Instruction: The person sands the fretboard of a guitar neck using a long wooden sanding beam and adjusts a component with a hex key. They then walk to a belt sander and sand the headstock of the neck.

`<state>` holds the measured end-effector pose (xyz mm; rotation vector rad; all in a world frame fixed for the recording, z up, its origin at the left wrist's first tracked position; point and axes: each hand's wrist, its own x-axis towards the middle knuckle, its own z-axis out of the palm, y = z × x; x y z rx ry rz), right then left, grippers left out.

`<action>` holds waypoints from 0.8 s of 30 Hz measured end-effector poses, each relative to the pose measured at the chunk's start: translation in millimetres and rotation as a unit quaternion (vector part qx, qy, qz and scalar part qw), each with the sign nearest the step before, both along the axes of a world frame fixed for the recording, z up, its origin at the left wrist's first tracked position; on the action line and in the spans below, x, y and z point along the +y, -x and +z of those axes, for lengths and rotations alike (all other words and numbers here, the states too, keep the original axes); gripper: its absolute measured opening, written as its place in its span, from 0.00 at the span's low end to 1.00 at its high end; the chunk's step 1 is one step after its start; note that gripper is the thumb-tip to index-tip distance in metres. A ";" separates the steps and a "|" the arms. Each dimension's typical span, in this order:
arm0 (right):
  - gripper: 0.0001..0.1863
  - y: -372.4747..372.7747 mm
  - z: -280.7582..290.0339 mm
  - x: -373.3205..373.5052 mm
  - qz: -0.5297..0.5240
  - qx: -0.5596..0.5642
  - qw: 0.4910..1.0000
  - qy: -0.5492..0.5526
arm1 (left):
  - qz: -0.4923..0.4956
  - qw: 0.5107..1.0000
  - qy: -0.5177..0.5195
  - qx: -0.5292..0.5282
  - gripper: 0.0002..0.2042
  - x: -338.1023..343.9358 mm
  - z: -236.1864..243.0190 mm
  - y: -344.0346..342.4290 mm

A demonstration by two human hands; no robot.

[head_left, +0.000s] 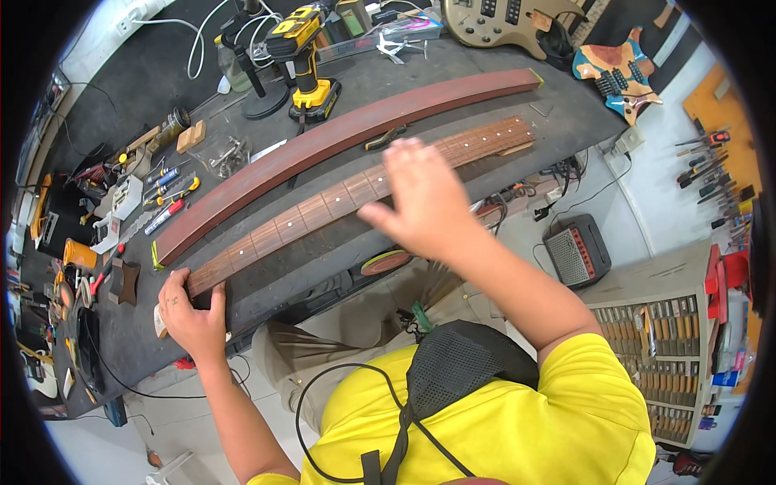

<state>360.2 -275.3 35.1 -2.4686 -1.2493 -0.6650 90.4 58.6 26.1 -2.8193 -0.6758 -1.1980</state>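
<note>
A guitar neck (299, 226) with a brown, dot-marked fretboard lies slantwise across the dark workbench. At its near left end my left hand (192, 317) is closed around it, thumb on the near edge and fingers on the far edge. Flat over the fretboard, right of the middle, is my right hand (424, 194), its fingers stretched out and thumb apart; it is slightly blurred, and I cannot tell how firmly it touches. Beyond the neck runs a long reddish-brown beam (339, 133) with yellowish ends. A small dark tool (385, 138) lies between the two, near my right fingertips.
A yellow cordless drill (303, 69) stands behind the beam beside a black stand (265, 101). Screwdrivers, markers and a brown block (123, 283) crowd the bench's left side. Guitar bodies (618, 77) lie at the far right. Below the bench stands a small amplifier (577, 252).
</note>
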 end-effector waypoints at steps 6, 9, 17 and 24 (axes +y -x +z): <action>0.52 61.1 10.4 59.4 0.164 0.052 0.985 -0.024 | 0.002 1.000 0.000 -0.002 0.28 -0.5 0.2 -0.2; 0.49 50.6 10.5 49.3 0.188 0.053 0.980 -0.025 | 0.000 1.000 0.011 -0.003 0.28 0.1 0.1 -0.1; 0.40 -44.1 -6.8 -80.8 0.008 -0.008 1.000 0.002 | 0.010 1.000 0.011 -0.003 0.28 0.1 -1.8 0.5; 0.35 -120.7 -11.2 -182.0 -0.157 0.003 0.988 -0.018 | 0.009 1.000 0.017 -0.005 0.27 -0.1 -2.0 0.2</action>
